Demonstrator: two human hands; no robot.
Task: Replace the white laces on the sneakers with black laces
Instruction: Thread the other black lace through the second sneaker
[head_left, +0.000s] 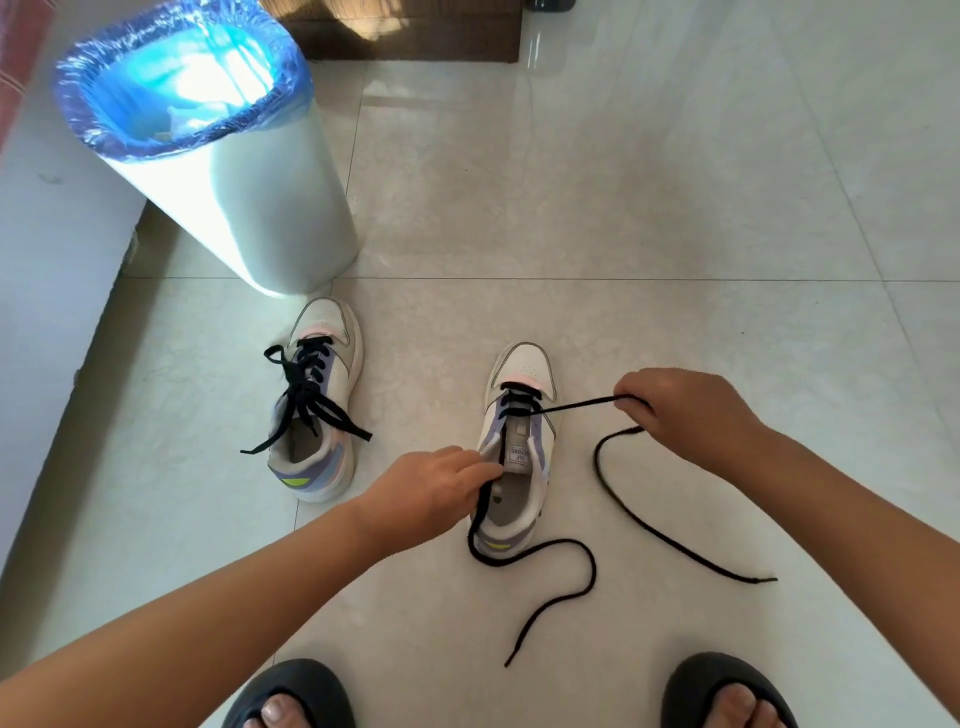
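Two white, lilac and pink sneakers stand on the tiled floor, toes pointing away from me. The left sneaker (319, 400) is fully threaded with a black lace, its ends lying loose. The right sneaker (519, 441) has a black lace (576, 405) through its lowest eyelets only. My right hand (675, 410) pinches one half of that lace and holds it taut to the right; the rest trails over the floor. My left hand (436, 488) grips the other half at the sneaker's left edge beside the tongue; that end loops across the floor in front of the heel.
A white bin (244, 187) with a blue bag liner stands at the back left, just behind the left sneaker. A white wall runs along the left side. A brown mat (415, 31) lies at the far edge. My feet in black slippers (291, 696) show at the bottom.
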